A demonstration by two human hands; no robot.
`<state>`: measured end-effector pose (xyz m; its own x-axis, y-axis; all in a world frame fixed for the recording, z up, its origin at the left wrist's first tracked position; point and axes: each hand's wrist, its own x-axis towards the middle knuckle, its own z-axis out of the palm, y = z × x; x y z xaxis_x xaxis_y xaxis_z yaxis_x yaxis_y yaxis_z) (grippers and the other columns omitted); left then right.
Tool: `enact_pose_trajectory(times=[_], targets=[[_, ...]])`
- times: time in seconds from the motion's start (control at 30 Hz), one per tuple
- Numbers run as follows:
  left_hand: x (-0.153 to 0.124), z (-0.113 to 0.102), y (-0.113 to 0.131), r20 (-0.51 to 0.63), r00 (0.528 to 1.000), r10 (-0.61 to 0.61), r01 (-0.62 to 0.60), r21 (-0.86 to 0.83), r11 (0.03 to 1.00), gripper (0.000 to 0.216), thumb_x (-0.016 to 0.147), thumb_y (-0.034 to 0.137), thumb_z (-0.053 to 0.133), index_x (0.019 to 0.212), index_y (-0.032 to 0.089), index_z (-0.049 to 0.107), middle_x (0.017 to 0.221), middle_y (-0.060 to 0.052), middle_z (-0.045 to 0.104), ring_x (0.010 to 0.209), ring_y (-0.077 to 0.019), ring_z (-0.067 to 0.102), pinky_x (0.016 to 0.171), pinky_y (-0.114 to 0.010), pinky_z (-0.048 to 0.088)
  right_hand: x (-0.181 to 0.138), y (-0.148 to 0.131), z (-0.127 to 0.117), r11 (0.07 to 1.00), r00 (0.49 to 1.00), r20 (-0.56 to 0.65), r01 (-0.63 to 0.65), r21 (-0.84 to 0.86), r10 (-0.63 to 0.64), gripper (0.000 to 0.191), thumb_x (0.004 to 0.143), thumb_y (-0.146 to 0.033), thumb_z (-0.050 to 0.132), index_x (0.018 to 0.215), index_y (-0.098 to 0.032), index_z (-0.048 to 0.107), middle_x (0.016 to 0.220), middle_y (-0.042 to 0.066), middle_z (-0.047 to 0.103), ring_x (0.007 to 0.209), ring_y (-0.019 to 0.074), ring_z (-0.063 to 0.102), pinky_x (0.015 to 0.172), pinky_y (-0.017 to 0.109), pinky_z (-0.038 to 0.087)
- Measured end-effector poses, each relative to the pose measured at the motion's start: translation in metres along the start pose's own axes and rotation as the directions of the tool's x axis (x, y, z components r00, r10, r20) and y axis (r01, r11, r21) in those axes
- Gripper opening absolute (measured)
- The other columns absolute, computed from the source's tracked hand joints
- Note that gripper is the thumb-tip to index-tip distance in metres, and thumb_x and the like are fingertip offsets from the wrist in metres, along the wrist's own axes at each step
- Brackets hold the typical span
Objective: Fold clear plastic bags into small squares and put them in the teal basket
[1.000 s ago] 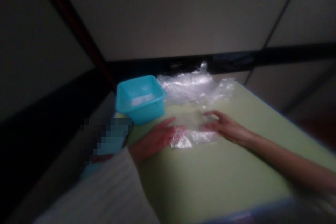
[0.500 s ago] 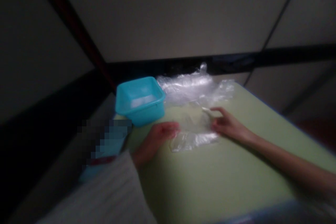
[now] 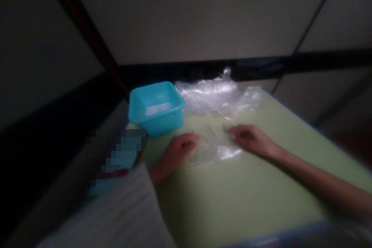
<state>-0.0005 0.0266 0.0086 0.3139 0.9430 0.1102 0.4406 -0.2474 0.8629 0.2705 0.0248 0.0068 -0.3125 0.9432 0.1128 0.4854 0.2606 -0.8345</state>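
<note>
A small clear plastic bag (image 3: pixel 213 149) lies flat on the pale green table (image 3: pixel 247 197). My left hand (image 3: pixel 177 151) rests at the bag's left edge with its fingers curled onto the plastic. My right hand (image 3: pixel 250 139) sits at the bag's right upper corner, fingers bent and pinching the film. The picture is dim and soft, so the exact hold of each hand is hard to read.
A turquoise plastic tub (image 3: pixel 155 108) stands at the table's far left corner. Beside it at the back lies a crumpled heap of clear plastic bags (image 3: pixel 217 95). A light sleeve (image 3: pixel 122 209) covers the lower left. Dark rails and a wall lie behind.
My left hand's fingers have curled from flat to bent at the bag's edge. My right hand lifted a corner of the film, then came back down onto the bag.
</note>
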Motion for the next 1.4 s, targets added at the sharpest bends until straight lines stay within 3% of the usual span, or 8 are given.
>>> enact_pose_trajectory(times=[0.13, 0.43, 0.53, 0.63, 0.77, 0.9, 0.97, 1.4], targets=[[-0.002, 0.003, -0.002, -0.063, 0.998, 0.019, -0.014, 0.078, 0.997, 0.024, 0.073, 0.02, 0.053, 0.087, 0.015, 0.071, 0.094, -0.006, 0.07, 0.088, -0.0202, 0.062, 0.08, -0.029, 0.046, -0.002, -0.001, 0.002, 0.996, 0.999, -0.027, 0.023, -0.082, -0.025, 0.029, 0.073, -0.024, 0.055, 0.099, -0.013, 0.064, 0.088, 0.009, 0.065, 0.069, 0.0197, 0.061, 0.062, 0.034, 0.05], [-0.005, 0.006, -0.006, -0.063, 0.995, 0.082, -0.065, 0.234, 0.97, 0.024, 0.078, 0.016, 0.047, 0.09, 0.014, 0.067, 0.089, -0.006, 0.064, 0.084, -0.0188, 0.058, 0.079, -0.032, 0.046, -0.006, -0.01, 0.001, 0.925, 0.982, -0.043, 0.159, -0.344, -0.185, 0.028, 0.078, -0.016, 0.051, 0.105, -0.016, 0.059, 0.1, 0.01, 0.057, 0.071, 0.0177, 0.058, 0.062, 0.031, 0.048], [-0.009, 0.008, -0.003, -0.101, 0.98, 0.171, -0.127, 0.343, 0.931, 0.026, 0.076, 0.013, 0.048, 0.095, 0.015, 0.065, 0.09, -0.006, 0.059, 0.088, -0.0206, 0.055, 0.083, -0.036, 0.045, -0.009, -0.014, 0.002, 0.891, 0.97, -0.047, 0.199, -0.408, -0.238, 0.026, 0.08, -0.016, 0.049, 0.105, -0.017, 0.058, 0.102, 0.01, 0.056, 0.084, 0.021, 0.059, 0.074, 0.035, 0.049], [-0.015, 0.01, 0.002, -0.099, 0.953, 0.286, -0.217, 0.436, 0.873, 0.03, 0.075, 0.012, 0.05, 0.102, 0.015, 0.062, 0.097, -0.008, 0.055, 0.097, -0.0242, 0.051, 0.091, -0.041, 0.041, -0.013, -0.02, 0.006, 0.851, 0.951, 0.024, 0.286, -0.441, -0.308, 0.027, 0.084, -0.018, 0.047, 0.108, -0.015, 0.057, 0.105, 0.012, 0.057, 0.094, 0.0235, 0.057, 0.083, 0.038, 0.048], [-0.023, 0.014, 0.008, 0.093, 0.925, 0.368, -0.368, 0.458, 0.809, 0.036, 0.082, 0.016, 0.047, 0.117, 0.019, 0.055, 0.124, -0.01, 0.05, 0.117, -0.0251, 0.043, 0.102, -0.042, 0.034, -0.015, -0.022, 0.012, 0.804, 0.929, 0.124, 0.365, -0.47, -0.35, 0.035, 0.085, -0.024, 0.05, 0.118, -0.016, 0.055, 0.116, 0.014, 0.058, 0.105, 0.0269, 0.055, 0.09, 0.043, 0.047], [-0.028, 0.015, 0.012, 0.433, 0.808, 0.401, -0.57, 0.396, 0.72, 0.049, 0.087, 0.026, 0.049, 0.134, 0.02, 0.04, 0.147, -0.007, 0.031, 0.135, -0.0241, 0.026, 0.112, -0.041, 0.019, -0.012, -0.017, 0.012, 0.8, 0.933, 0.133, 0.355, -0.484, -0.333, 0.042, 0.088, -0.031, 0.049, 0.127, -0.016, 0.05, 0.127, 0.014, 0.054, 0.116, 0.0279, 0.051, 0.097, 0.047, 0.042], [-0.029, 0.014, 0.013, 0.525, 0.762, 0.379, -0.601, 0.355, 0.716, 0.058, 0.086, 0.032, 0.052, 0.139, 0.019, 0.032, 0.149, -0.008, 0.026, 0.137, -0.0242, 0.021, 0.113, -0.041, 0.014, -0.011, -0.015, 0.011, 0.797, 0.935, 0.137, 0.351, -0.491, -0.328, 0.043, 0.089, -0.03, 0.046, 0.129, -0.015, 0.048, 0.131, 0.014, 0.052, 0.119, 0.0268, 0.049, 0.1, 0.046, 0.04], [-0.031, 0.011, 0.015, 0.583, 0.737, 0.342, -0.603, 0.34, 0.721, 0.06, 0.087, 0.044, 0.049, 0.141, 0.027, 0.029, 0.15, -0.006, 0.022, 0.139, -0.0257, 0.016, 0.112, -0.044, 0.009, -0.007, -0.002, 0.011, 0.781, 0.939, 0.168, 0.342, -0.522, -0.299, 0.044, 0.091, -0.021, 0.039, 0.135, -0.018, 0.042, 0.139, 0.012, 0.043, 0.128, 0.0252, 0.039, 0.105, 0.053, 0.028]])
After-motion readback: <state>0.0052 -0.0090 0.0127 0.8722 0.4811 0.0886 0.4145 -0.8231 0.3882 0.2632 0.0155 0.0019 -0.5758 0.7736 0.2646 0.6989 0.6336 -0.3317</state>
